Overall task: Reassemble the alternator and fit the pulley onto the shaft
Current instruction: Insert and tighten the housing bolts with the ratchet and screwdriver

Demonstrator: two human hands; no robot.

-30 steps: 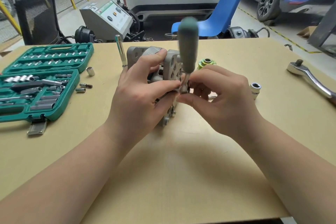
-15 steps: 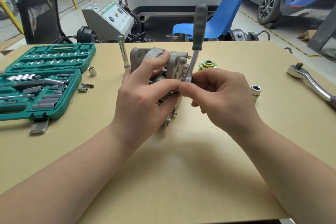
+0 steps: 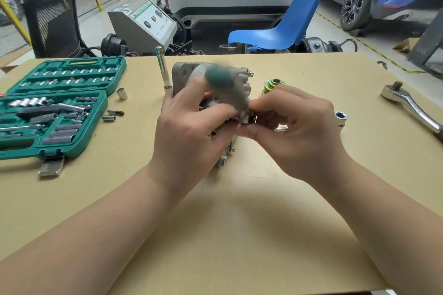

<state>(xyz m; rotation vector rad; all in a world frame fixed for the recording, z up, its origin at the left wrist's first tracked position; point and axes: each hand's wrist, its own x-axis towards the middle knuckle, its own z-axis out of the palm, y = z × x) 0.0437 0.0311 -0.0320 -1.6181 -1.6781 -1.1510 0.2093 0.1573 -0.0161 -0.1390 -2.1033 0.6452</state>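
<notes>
Garage bench (image 3: 239, 235). Left hand (image 3: 189, 132) clasps the alternator (image 3: 191, 72) upright; right hand (image 3: 294, 132) pinches a small ratchet (image 3: 225, 90) at its head — handle blurred. Pulley (image 3: 273, 85) just beyond the right hand. Housing looks heavy, rigid — hold by the casing.

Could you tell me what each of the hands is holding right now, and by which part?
Left hand grips the grey cast-metal alternator housing around its body; right hand pinches the head end of the blurred green-handled ratchet.

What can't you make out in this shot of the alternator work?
Head view only:
- Green-handled ratchet: motion-blurred.
- Its head and the fastener: covered by the right hand.
- Alternator front: behind the left hand.
- Large ratchet: handle cut off by right edge.
</notes>
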